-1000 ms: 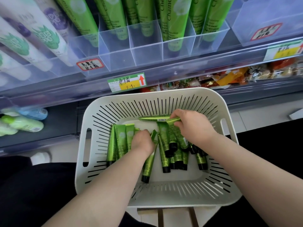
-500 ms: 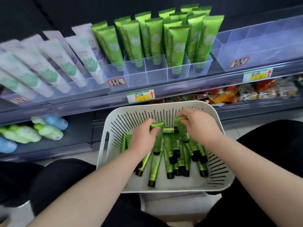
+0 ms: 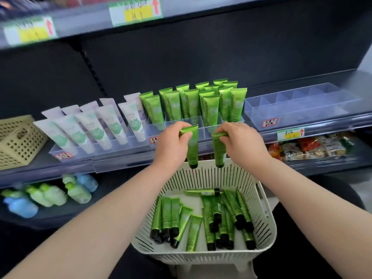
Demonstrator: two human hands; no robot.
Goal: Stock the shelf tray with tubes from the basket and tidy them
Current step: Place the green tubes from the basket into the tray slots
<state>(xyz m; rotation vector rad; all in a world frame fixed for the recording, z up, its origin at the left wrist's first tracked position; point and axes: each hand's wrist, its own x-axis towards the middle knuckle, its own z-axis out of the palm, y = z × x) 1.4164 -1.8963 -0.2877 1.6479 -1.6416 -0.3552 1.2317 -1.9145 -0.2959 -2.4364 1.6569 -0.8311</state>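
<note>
Dark store shelving [image 3: 201,63] is filling the background, and its middle shelf is carrying a clear divided shelf tray [image 3: 201,122]. Below that shelf's front edge a white slatted basket [image 3: 270,228] is sitting, with loose green tubes [image 3: 175,214], black-capped, lying on its floor. Standing tubes [image 3: 211,106] lettered "Chamomile" are filling the tray's rear compartments. The left grip [image 3: 173,146] is pinching a left tube [image 3: 192,152] by its crimped end, cap hanging down, at the tray's front edge. The right grip [image 3: 241,146] is pinching a right tube [image 3: 219,152] likewise, just beside it. A yellow price tag [image 3: 290,134] with a red arrow is sitting on the shelf edge, its writing too blurred to read.
</note>
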